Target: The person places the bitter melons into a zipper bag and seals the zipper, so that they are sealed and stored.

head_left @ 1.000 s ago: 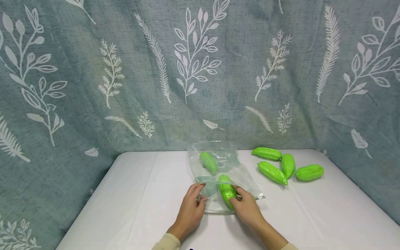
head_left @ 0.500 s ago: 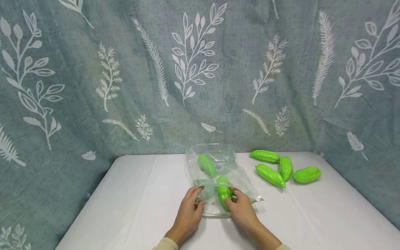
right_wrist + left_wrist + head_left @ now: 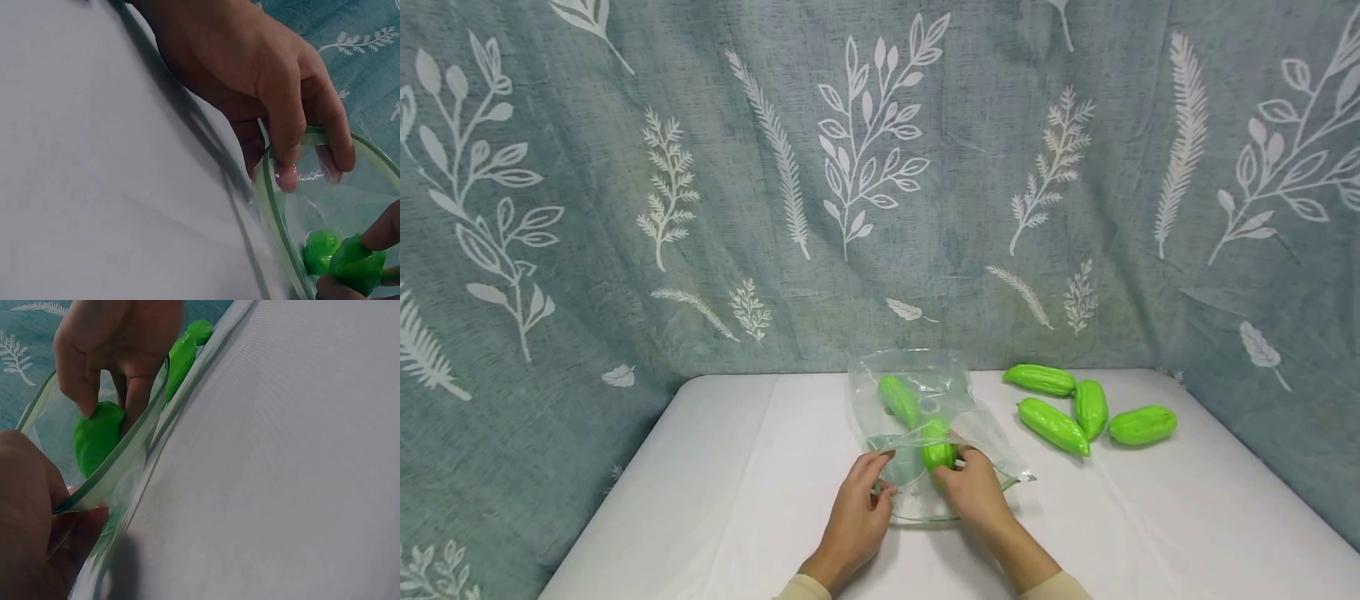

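Observation:
A clear zip bag with a green-edged opening lies on the table, its mouth toward me. One ridged green gourd, like a bitter melon, is inside near the far end. My right hand grips a second bitter melon between thumb and fingers, within the bag's mouth. At the left side of the opening, my left hand pinches the bag's rim between thumb and fingers, as both wrist views show. In the right wrist view the held gourd sits close to the one deeper in the bag.
To the right of the bag, several more green gourds lie grouped on the white tablecloth. One gourd is farthest right. A patterned green-blue curtain hangs behind the table and along both sides.
My right hand has pushed the held bitter melon forward, deeper into the bag. The left hand stays at the rim. The head view has shifted slightly.

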`<state>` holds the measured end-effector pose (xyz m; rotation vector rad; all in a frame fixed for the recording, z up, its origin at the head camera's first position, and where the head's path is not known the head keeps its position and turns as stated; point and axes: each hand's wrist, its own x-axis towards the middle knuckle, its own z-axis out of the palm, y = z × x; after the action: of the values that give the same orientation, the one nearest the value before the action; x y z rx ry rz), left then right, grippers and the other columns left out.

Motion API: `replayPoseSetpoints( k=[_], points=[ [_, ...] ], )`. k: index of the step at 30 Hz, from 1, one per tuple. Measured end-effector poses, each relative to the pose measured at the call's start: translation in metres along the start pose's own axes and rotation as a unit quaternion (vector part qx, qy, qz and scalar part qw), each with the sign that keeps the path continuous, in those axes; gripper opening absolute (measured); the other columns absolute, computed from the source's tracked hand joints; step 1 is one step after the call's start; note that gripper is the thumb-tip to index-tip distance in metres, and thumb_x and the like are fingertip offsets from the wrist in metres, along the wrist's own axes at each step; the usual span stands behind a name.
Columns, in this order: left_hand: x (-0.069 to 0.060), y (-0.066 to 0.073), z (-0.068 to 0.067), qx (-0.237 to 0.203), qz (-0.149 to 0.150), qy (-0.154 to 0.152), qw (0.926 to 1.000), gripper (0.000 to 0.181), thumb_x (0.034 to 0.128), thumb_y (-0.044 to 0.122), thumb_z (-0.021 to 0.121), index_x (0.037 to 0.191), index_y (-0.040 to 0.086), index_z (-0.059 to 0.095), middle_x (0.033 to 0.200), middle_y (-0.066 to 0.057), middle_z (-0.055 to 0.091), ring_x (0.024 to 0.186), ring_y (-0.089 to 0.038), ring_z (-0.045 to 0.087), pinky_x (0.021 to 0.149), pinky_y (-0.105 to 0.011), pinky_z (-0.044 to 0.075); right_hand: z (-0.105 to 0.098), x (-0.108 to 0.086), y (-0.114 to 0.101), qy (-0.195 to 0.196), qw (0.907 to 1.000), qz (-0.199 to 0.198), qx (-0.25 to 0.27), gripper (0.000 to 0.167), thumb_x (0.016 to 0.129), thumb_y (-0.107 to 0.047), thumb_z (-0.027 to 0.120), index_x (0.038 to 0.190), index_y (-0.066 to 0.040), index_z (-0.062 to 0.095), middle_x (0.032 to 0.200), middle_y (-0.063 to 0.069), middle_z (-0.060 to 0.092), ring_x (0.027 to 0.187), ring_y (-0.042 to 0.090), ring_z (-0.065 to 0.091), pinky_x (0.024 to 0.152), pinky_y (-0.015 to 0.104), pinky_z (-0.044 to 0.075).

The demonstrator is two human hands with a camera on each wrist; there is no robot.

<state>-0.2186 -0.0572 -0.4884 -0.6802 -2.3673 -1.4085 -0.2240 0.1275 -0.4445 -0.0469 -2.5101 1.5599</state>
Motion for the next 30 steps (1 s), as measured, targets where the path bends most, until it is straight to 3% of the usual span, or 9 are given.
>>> replayPoseSetpoints(
  k=[8,11,15,17,25,30],
  points=[
    [0.001,0.001,0.000,-0.022,0.008,-0.001,0.9997,0.053,0.0878,-0.010,0.054,0.140,0.000,0.053,0.136,-0.007,0.052,0.090,-0.010,0.063,0.073,-0.022,0.056,0.007,0.006,-0.003,0.025,0.9997,-0.004,-0.001,0.056,0.078,-0.003,0.064,0.126,0.023,0.053,0.114,0.030,0.065,0.095,0.030,0.061,0.083,0.042,0.053],
    [0.001,-0.001,0.000,-0.018,0.016,0.003,0.9997,0.053,0.0873,-0.010,0.054,0.139,0.000,0.053,0.135,-0.008,0.053,0.090,-0.009,0.063,0.072,-0.022,0.055,0.009,0.011,-0.001,0.034,0.9993,-0.008,-0.011,0.058,0.080,-0.003,0.064,0.131,0.019,0.052,0.124,0.031,0.062,0.103,0.032,0.059,0.092,0.047,0.050],
    [0.001,-0.001,-0.001,-0.010,0.021,0.004,0.9997,0.053,0.0868,-0.010,0.055,0.138,0.000,0.054,0.134,-0.006,0.053,0.089,-0.008,0.063,0.071,-0.021,0.055,0.011,0.015,0.002,0.045,0.9986,-0.021,-0.018,0.061,0.082,-0.003,0.064,0.139,0.013,0.049,0.137,0.031,0.053,0.124,0.040,0.053,0.107,0.054,0.040],
    [0.001,-0.001,0.000,-0.008,0.019,0.002,0.9998,0.053,0.0870,-0.010,0.055,0.139,0.002,0.054,0.135,-0.005,0.053,0.089,-0.007,0.063,0.072,-0.021,0.055,0.011,0.017,0.004,0.049,0.9983,-0.024,-0.019,0.062,0.082,-0.003,0.064,0.141,0.011,0.049,0.137,0.032,0.053,0.127,0.044,0.051,0.108,0.055,0.038],
    [0.001,0.000,0.002,-0.009,0.023,-0.004,0.9997,0.055,0.0871,-0.010,0.054,0.140,0.004,0.054,0.135,-0.004,0.053,0.090,-0.007,0.062,0.071,-0.021,0.055,0.013,0.021,0.006,0.065,0.9965,-0.023,-0.048,0.059,0.081,-0.004,0.066,0.135,0.013,0.053,0.134,0.029,0.057,0.108,0.036,0.059,0.096,0.051,0.048],
    [-0.001,-0.001,0.002,-0.013,0.023,0.005,0.9996,0.055,0.0863,-0.010,0.055,0.139,0.003,0.055,0.134,-0.007,0.055,0.089,-0.008,0.063,0.071,-0.022,0.055,0.018,0.026,0.006,0.044,0.9968,-0.019,-0.064,0.051,0.083,-0.004,0.065,0.129,0.018,0.056,0.141,0.025,0.052,0.114,0.035,0.058,0.097,0.049,0.048]
  ],
)
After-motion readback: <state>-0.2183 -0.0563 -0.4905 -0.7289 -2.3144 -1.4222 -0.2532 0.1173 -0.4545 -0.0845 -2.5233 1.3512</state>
